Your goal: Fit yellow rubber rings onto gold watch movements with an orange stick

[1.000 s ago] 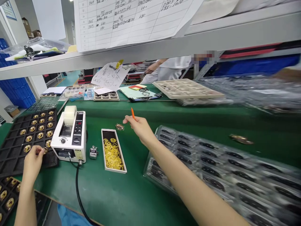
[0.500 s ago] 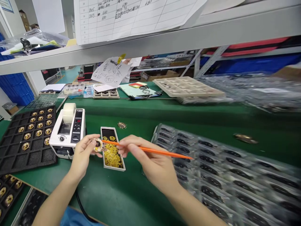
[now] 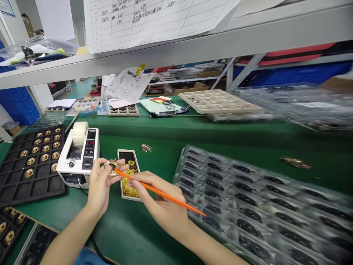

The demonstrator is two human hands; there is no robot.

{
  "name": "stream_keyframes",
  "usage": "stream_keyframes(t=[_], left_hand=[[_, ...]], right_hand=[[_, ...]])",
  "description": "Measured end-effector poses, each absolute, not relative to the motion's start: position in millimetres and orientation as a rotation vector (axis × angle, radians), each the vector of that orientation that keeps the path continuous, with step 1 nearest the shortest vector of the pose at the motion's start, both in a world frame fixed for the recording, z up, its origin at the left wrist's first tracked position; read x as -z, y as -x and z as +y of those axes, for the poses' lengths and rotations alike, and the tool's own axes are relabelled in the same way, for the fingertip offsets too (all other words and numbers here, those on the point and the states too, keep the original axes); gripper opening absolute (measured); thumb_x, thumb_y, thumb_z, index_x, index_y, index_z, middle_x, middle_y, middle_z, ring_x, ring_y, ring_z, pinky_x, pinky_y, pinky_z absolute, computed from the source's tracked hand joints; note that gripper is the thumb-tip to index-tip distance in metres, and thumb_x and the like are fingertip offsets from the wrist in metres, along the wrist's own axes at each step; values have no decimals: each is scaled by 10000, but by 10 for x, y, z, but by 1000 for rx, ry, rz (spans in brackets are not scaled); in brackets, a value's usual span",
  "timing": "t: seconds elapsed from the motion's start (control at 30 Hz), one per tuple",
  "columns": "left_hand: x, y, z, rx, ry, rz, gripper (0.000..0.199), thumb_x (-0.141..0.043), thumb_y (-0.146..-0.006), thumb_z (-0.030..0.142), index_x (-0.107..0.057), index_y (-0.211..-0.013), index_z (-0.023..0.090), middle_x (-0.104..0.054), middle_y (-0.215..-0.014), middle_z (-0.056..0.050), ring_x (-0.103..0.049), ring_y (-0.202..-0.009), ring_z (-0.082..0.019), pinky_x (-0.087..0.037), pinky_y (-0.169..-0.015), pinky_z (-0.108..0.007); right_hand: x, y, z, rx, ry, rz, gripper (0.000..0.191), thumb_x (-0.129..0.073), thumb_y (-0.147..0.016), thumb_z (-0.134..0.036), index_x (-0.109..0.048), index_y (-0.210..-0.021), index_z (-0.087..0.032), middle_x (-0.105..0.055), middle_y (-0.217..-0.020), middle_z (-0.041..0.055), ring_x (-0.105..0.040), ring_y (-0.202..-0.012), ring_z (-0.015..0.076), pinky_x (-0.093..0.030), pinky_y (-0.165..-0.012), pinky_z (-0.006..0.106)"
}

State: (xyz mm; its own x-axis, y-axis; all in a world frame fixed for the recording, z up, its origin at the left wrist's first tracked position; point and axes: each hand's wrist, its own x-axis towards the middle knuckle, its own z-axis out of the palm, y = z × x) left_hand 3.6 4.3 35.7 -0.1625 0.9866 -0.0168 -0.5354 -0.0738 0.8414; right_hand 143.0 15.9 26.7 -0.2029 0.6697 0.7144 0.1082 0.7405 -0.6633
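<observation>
My left hand [image 3: 98, 188] pinches 1 round gold part [image 3: 111, 166] in its fingertips; my right hand [image 3: 167, 212] pinches 1 orange stick [image 3: 165, 195], tip at that part. Behind my left fingertips lies a white box [image 3: 126, 156] holding yellow rings [image 3: 128, 190].

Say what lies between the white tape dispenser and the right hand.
Head view: left hand holding a round gold-rimmed part, tip of an orange pointed stick, and a white rectangular box of yellow pieces.
</observation>
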Motion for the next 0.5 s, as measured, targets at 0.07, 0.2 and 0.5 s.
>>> stream_keyframes(t=[0.07,0.2,0.5], left_hand=[[-345,-48,34,-1571,-717,824,257,-671,-813,281,-511,-991,188,-725,-1058,-107,-687,-1023,-263,-538,-844,-351],[-341,-54,9,-1560,-710,769,378,-651,-836,273,-535,-1178,164,-705,-1118,-143,-648,-1104,-299,-512,-918,-401],[-342,-1,-6,-1509,-651,755,299,-610,-843,211,-564,-1135,168,-722,-1074,-125,-636,-1127,-290,-508,-934,-399]], right_hand=[[-232,-1404,148,-517,556,-1736,191,-538,-874,-59,-646,-933,-205,-693,-781,27,-674,-679,146,-547,-595,235],[-179,-1400,184,-405,396,-1810,260,-511,-869,3,-625,-1004,-188,-701,-855,62,-683,-773,150,-570,-670,247],[-277,-1532,398,44,29,-2174,179,-460,-930,-40,-625,-971,-96,-736,-851,134,-703,-880,226,-604,-727,316]])
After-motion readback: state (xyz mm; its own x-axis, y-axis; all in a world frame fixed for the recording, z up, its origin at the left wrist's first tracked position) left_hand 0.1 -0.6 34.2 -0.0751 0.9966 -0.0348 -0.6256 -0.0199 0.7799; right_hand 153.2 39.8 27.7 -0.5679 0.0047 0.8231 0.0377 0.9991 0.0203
